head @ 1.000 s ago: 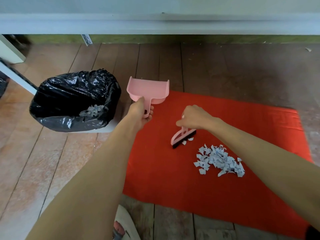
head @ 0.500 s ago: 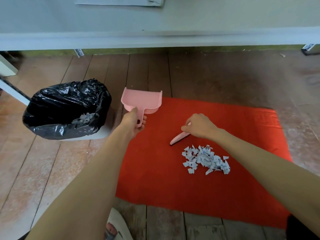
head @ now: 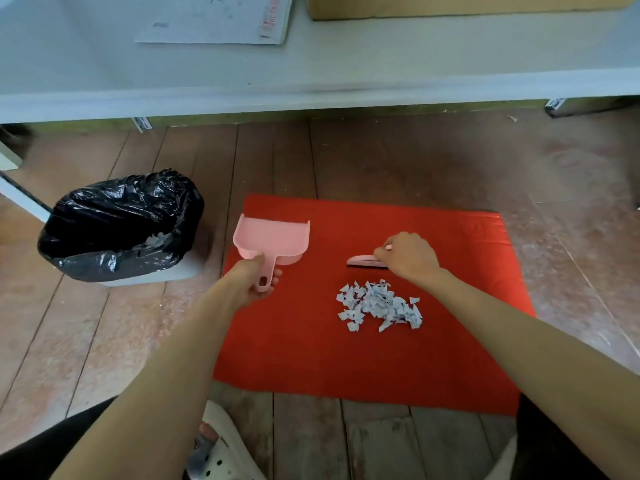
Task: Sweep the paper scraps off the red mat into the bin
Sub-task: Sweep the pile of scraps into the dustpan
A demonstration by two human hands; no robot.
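Note:
A red mat [head: 294,348] lies on the wooden floor. A pile of white paper scraps [head: 379,305] sits near its middle. My left hand [head: 251,280] grips the handle of a pink dustpan [head: 273,239], held over the mat's left edge with its mouth facing away from me. My right hand [head: 408,258] holds a small pink brush [head: 363,262] lying low on the mat just beyond the scraps. A bin lined with a black bag [head: 121,223] stands left of the mat, with some scraps inside it.
A white table edge [head: 311,95] runs across above the floor, with papers [head: 214,19] and a cardboard box [head: 450,5] on top. My white shoe [head: 221,452] is near the mat's front edge. Bare floorboards surround the mat.
The brush has tipped from upright to lying flat beyond the scraps. The dustpan has moved right, from beside the bin to over the mat's left edge. The camera has tilted up.

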